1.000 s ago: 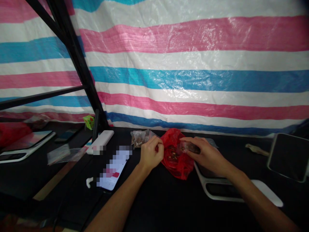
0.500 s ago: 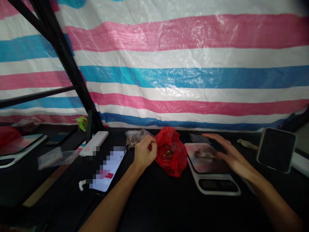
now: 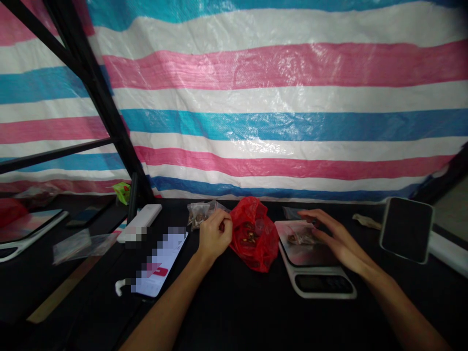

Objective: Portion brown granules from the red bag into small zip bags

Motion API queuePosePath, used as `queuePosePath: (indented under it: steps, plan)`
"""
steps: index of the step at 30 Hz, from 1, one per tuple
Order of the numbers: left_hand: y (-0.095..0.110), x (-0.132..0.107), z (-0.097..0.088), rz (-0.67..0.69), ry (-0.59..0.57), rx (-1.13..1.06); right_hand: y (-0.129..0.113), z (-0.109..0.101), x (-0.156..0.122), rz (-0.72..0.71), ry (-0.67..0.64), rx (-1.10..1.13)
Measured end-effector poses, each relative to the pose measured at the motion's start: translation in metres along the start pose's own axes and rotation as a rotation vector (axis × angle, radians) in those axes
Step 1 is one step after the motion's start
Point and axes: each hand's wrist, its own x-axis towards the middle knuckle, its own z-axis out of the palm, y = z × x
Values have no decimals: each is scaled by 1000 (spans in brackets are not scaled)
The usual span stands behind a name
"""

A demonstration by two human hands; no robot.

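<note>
My left hand [image 3: 215, 233] is closed with its fingers curled, right beside a crumpled red plastic bag [image 3: 266, 246]; what it holds, if anything, is hidden. Small brass-coloured pieces [image 3: 250, 238] and a little clear cup [image 3: 259, 225] lie in the red bag. Over the right side of a kitchen scale [image 3: 305, 270], my right hand [image 3: 331, 236] has its thumb and fingers apart. A clear bag of small pieces [image 3: 302, 235] rests on the scale's plate by the thumb; whether they touch, I cannot tell. Several filled clear bags [image 3: 199, 213] lie behind my left hand.
To the left are a lit phone [image 3: 157, 273], a white earbud [image 3: 119, 286], a white box-like device [image 3: 142, 219] and empty clear bags [image 3: 78, 243]. A dark-screened tablet-like device [image 3: 407, 229] stands at the right. Behind hangs striped sheeting [image 3: 285, 122], with a black frame post [image 3: 106, 107].
The camera view has shifted slightly. My right hand has come a little lower and closer to the clear bag on the scale. My left hand stays closed beside the red bag.
</note>
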Motion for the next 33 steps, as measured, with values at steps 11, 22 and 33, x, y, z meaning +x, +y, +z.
queuePosePath:
  steps: [11,22,33]
  plan:
    - [-1,-1,0,1,6,-8,2,0,0,9,98,-19]
    - [1,0,0,16,2,-10,0,3,-3,-72,-35,-147]
    - [23,-9,4,183,-184,-145,-11,20,-2,-154,-13,-230]
